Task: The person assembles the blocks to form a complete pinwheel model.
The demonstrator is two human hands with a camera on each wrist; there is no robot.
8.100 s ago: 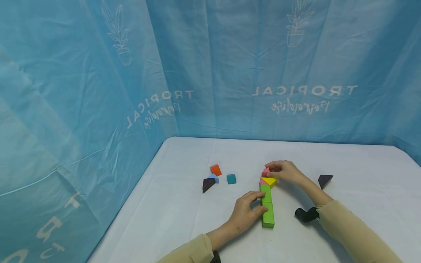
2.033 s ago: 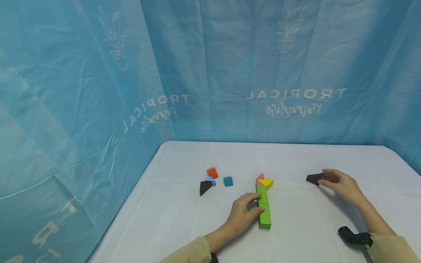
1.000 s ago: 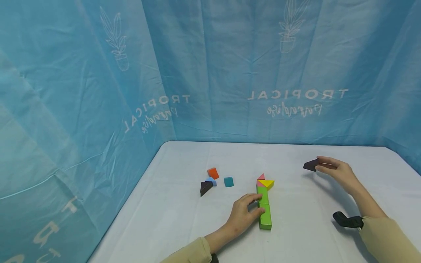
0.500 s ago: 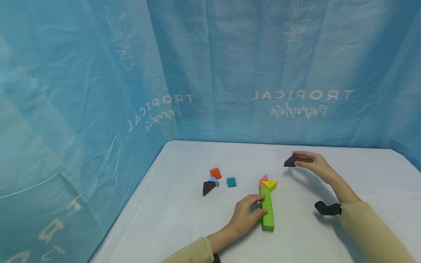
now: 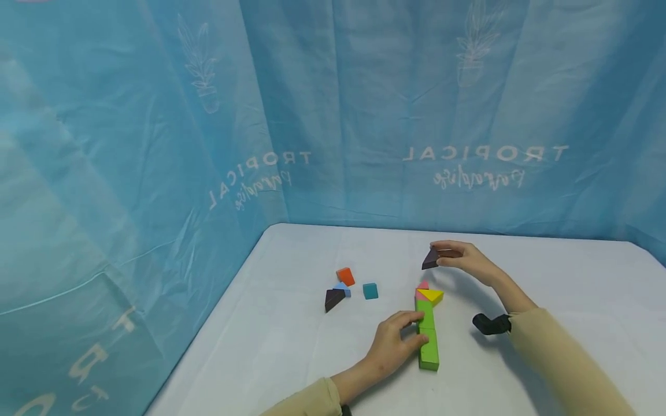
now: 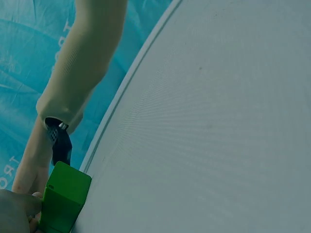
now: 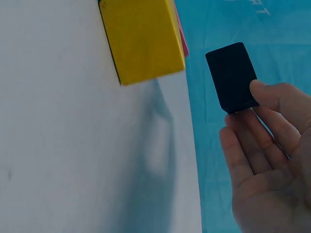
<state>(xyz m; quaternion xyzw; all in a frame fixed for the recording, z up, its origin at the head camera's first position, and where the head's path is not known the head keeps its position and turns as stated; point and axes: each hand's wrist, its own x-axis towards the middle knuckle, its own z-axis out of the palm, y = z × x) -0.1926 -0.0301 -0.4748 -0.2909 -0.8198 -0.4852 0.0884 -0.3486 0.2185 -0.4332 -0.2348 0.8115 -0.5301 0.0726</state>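
My right hand (image 5: 465, 260) pinches a black triangular block (image 5: 430, 259) between thumb and fingers, above the table. In the right wrist view this block (image 7: 232, 77) shows its dark rectangular side. My left hand (image 5: 392, 342) touches the left side of two green blocks (image 5: 429, 348), forefinger on the far one and thumb on the near one. The green blocks lie end to end. At their far end are a yellow triangular block (image 5: 433, 296) and pink blocks (image 5: 424, 285), partly covered by the yellow. The left wrist view shows a green block's end (image 6: 68, 187) beside the left thumb.
Left of the row lie an orange block (image 5: 346, 276), a light blue block (image 5: 342, 288), another black block (image 5: 334, 299) and a teal block (image 5: 370, 290). White cloth covers the table (image 5: 250, 346). Blue printed curtains (image 5: 364, 115) rise behind and left.
My right hand took hold of the black block at the right, lifted it and carried it left, to above the row's far end. The left hand stays on the green blocks.
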